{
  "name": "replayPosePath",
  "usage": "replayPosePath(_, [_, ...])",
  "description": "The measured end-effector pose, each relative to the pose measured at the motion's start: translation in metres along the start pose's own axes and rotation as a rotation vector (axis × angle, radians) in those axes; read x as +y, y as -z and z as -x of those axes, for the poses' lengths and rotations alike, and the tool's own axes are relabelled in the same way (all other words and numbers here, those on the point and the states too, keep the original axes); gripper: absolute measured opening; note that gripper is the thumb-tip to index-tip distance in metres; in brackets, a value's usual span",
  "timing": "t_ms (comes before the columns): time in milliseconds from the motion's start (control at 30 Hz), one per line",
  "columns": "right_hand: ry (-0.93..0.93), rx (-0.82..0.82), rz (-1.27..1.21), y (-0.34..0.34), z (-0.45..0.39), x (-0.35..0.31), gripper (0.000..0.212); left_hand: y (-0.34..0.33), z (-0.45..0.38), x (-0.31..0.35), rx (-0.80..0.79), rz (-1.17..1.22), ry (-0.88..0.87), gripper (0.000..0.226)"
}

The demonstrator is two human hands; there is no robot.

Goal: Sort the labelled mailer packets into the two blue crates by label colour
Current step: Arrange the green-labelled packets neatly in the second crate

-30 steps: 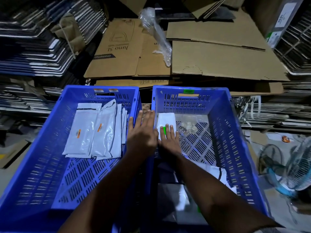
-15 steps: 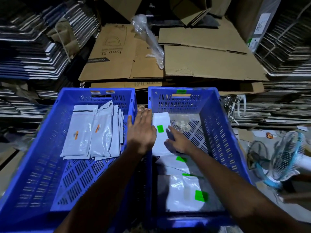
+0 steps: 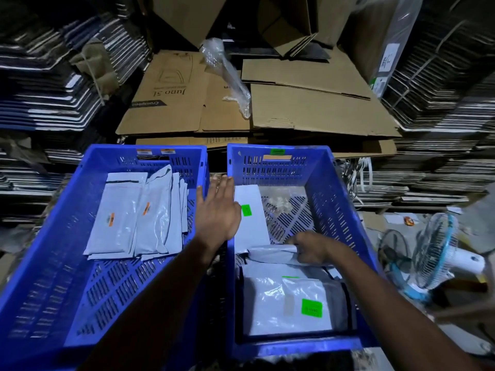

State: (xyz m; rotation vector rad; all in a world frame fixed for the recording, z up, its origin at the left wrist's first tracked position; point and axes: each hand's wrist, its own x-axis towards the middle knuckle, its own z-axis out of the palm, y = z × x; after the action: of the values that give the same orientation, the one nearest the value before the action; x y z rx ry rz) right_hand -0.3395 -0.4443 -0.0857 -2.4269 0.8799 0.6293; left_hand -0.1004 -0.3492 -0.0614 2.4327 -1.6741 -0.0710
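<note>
Two blue crates stand side by side. The left crate (image 3: 48,253) holds several grey packets with orange labels (image 3: 128,218). In the right crate (image 3: 345,210) a white packet with a green label (image 3: 249,223) lies at the far left, and another green-labelled packet (image 3: 292,306) lies near the front. My left hand (image 3: 218,210) rests flat, fingers straight, over the walls between the crates. My right hand (image 3: 310,247) grips the lifted edge of a grey packet (image 3: 270,254) in the middle of the right crate; its label is hidden.
Flattened cardboard boxes (image 3: 308,108) are stacked behind the crates, with a crumpled plastic bag (image 3: 227,73) on them. Piles of folded cartons (image 3: 42,84) rise at left and right. A small blue-and-white fan (image 3: 439,253) stands on the floor to the right.
My right hand has drawn back toward me and taken hold of a grey packet's edge, curling it up. My left hand has stayed on the crate walls.
</note>
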Motion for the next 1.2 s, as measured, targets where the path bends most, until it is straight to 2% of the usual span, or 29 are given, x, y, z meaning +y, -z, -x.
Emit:
replayPosePath(67, [0.021,0.037,-0.051,0.014,-0.001,0.010,0.035,-0.001,-0.001,0.000,-0.004,-0.014,0.003,0.065])
replayPosePath(133, [0.039,0.138,-0.116,0.029,-0.003,0.018,0.043,-0.001,-0.001,-0.001,0.002,-0.016,0.004,0.065])
replayPosePath(200, [0.035,0.364,-0.001,0.040,-0.008,0.017,0.061,-0.001,-0.001,-0.001,-0.001,-0.011,0.006,0.065])
replayPosePath(233, [0.021,0.518,0.081,0.045,-0.010,0.013,0.064,-0.001,-0.001,-0.001,-0.004,-0.010,0.008,0.065])
replayPosePath(300, [0.027,0.799,0.095,0.049,-0.021,0.008,0.062,-0.001,-0.001,-0.001,-0.011,-0.006,0.015,0.065])
replayPosePath(367, [0.084,0.884,-0.024,0.049,-0.039,0.006,0.056,0.000,-0.002,-0.001,-0.018,0.006,0.021,0.065])
replayPosePath(433, [0.163,0.818,-0.137,0.045,-0.062,0.006,0.058,0.000,-0.002,-0.001,-0.017,0.020,0.025,0.065])
replayPosePath(533, [0.244,0.684,-0.123,0.039,-0.098,-0.003,0.065,0.001,-0.001,0.000,-0.012,0.027,0.028,0.066])
replayPosePath(633, [0.271,0.545,-0.118,0.031,-0.126,-0.004,0.048,0.001,-0.003,0.001,-0.018,0.018,0.038,0.067])
replayPosePath(667, [0.258,0.493,-0.096,0.028,-0.134,0.000,0.048,0.001,-0.003,0.001,-0.015,0.012,0.041,0.066])
replayPosePath(733, [0.202,0.422,0.012,0.018,-0.143,0.013,0.064,0.001,-0.002,0.002,-0.012,0.013,0.044,0.066])
replayPosePath(800, [0.082,0.452,0.005,0.010,-0.136,0.018,0.082,0.001,-0.002,0.002,-0.007,0.020,0.040,0.066])
replayPosePath(867, [0.027,0.529,-0.078,0.004,-0.126,0.013,0.076,0.000,-0.002,0.002,-0.002,0.023,0.040,0.066])
replayPosePath(967, [0.060,0.479,-0.064,-0.011,-0.126,0.000,0.062,0.000,-0.002,0.002,-0.005,0.016,0.038,0.065])
replayPosePath(1067, [-0.043,0.413,0.002,-0.030,-0.142,-0.015,0.070,0.003,0.000,0.003,-0.002,0.031,0.034,0.065])
replayPosePath(1200, [-0.096,0.403,0.035,-0.043,-0.164,-0.034,0.075,0.006,-0.003,0.006,-0.032,0.072,0.065,0.065])
